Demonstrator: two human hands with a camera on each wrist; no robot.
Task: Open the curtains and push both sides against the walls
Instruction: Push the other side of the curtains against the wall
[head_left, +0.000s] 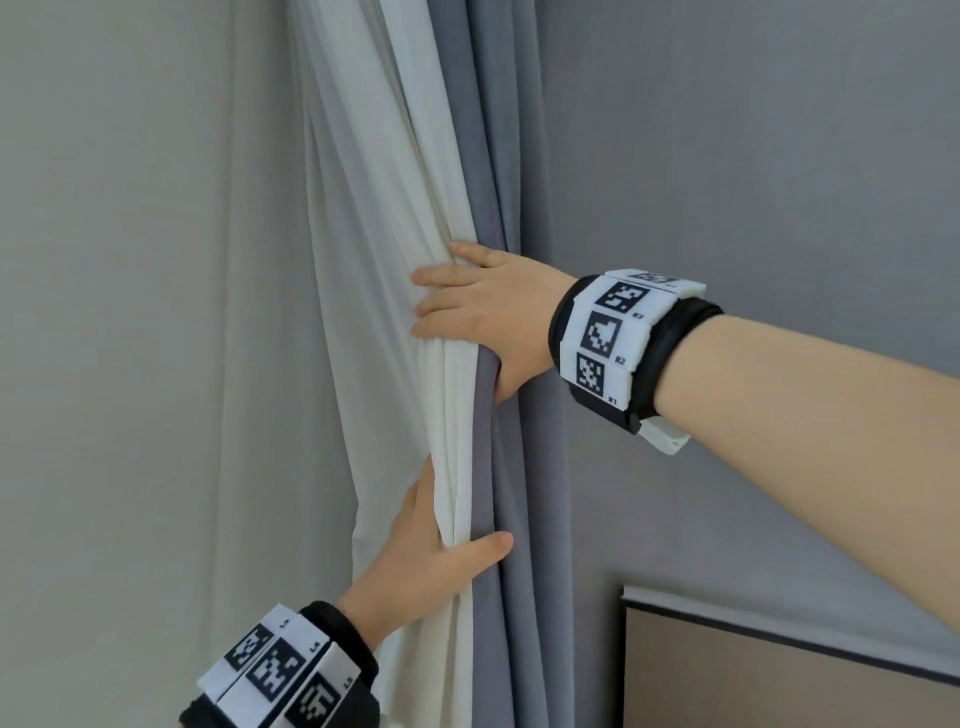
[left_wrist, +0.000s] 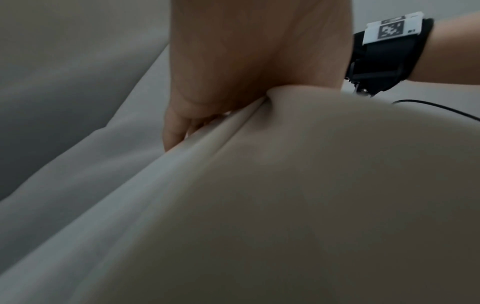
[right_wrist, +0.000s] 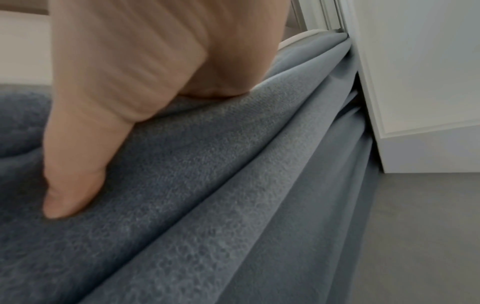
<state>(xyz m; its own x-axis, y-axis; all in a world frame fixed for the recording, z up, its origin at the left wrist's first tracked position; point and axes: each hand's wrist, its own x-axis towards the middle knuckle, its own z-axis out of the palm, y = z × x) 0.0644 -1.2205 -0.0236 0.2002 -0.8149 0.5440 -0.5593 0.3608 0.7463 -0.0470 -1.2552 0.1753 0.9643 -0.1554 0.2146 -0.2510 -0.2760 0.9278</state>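
Gripping the bunched curtain (head_left: 457, 415), both hands, left (head_left: 441, 561) and right (head_left: 483, 317), wear wristbands (head_left: 618, 338) labelled R1–R3, L3–L5.

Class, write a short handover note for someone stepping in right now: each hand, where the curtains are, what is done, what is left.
Right hand: grips the bunched curtain edge, fingers on the white lining, thumb behind the grey curtain.
Left hand: lower down, holds the same bunch, thumb across the grey folds.
Curtain: gathered beside the wall.
Done: this side looks gathered.
Left: press it against the wall; the other side is out of view.
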